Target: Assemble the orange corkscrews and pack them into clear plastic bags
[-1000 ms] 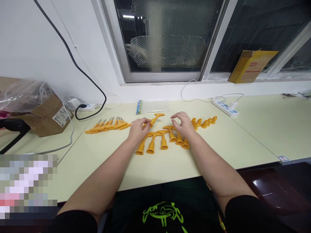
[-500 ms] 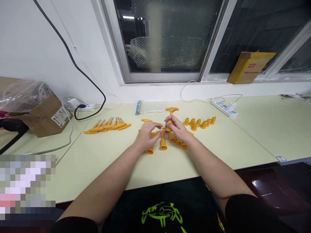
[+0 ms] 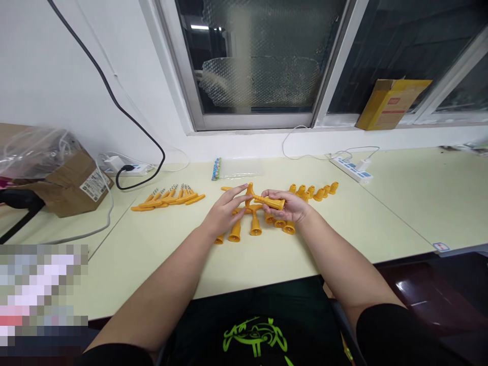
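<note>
Lying across the fingers of my right hand (image 3: 290,204) is a yellow plastic corkscrew (image 3: 273,203), held sideways by its ribbed bell-shaped sleeve, the T-handle pointing left. My left hand (image 3: 224,211) is at that T-handle, its fingers stretched and apart, with fingertips against or very near the handle. Below the hands, several similar corkscrews (image 3: 255,225) stand on their sleeves, partly covered by my hands. Off to the left lie several T-handles with bare metal spirals (image 3: 168,200). On the right stand several loose yellow sleeves (image 3: 319,195).
A clear plastic bag (image 3: 240,169) with a coloured edge lies behind the hands. Power strips (image 3: 351,169) with cables sit along the wall. An open cardboard box (image 3: 72,178) stands at the left, and a yellow carton (image 3: 394,105) leans on the window.
The corkscrew has tipped from upright to sideways in my right hand, its handle now pointing left. My right palm has turned upward, and my left hand has come to the handle with its fingers spreading.
</note>
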The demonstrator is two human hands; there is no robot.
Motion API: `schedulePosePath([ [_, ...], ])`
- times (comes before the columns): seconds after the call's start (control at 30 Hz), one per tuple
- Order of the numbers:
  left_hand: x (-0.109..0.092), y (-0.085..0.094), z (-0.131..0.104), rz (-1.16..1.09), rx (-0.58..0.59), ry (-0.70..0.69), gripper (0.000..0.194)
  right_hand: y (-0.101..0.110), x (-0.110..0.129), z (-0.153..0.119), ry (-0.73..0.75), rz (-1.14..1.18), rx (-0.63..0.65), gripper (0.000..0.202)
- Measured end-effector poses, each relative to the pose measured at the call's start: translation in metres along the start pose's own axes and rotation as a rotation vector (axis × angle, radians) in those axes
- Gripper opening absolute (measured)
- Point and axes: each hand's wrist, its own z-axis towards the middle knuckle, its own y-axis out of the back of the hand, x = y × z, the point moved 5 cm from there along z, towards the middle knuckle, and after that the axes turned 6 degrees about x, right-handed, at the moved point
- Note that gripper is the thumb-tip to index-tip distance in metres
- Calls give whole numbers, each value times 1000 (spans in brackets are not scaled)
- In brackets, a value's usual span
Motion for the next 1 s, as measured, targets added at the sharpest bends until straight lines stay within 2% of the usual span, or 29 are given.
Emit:
schedulePosePath([
  [0.2, -5, 7, 2, -31, -107, -48, 30, -5, -1, -3, -24, -15, 75, 27],
  [0.37, -7, 9, 0, -113, -82, -34, 25, -9, 1, -10, -44, -193, 90, 32],
  [0.43, -4, 6, -2, -168, -74, 56, 21, -9, 2, -13, -69, -291, 61, 32],
  [0.53, 7, -1, -9, -348, -111, 264, 32, -9, 3, -12, -42, -497, -32, 31],
  [0.6, 14, -6, -12, -495, -151, 391, 37, -9, 6, -10, 30, -673, -112, 32],
  [0.67, 20, -9, -13, -593, -171, 508, 32, -10, 9, -7, 119, -870, -201, 33],
  [0.8, 30, -13, -13, -785, -159, 706, 29, -10, 14, -7, 263, -1164, -353, 31],
  [0.9, 32, -16, -12, -997, -131, 756, 36, -9, 17, -8, 330, -1220, -408, 30],
  [1.0, 32, -17, -13, -998, -98, 737, 46, -9, 19, -9, 364, -1229, -426, 30],
])
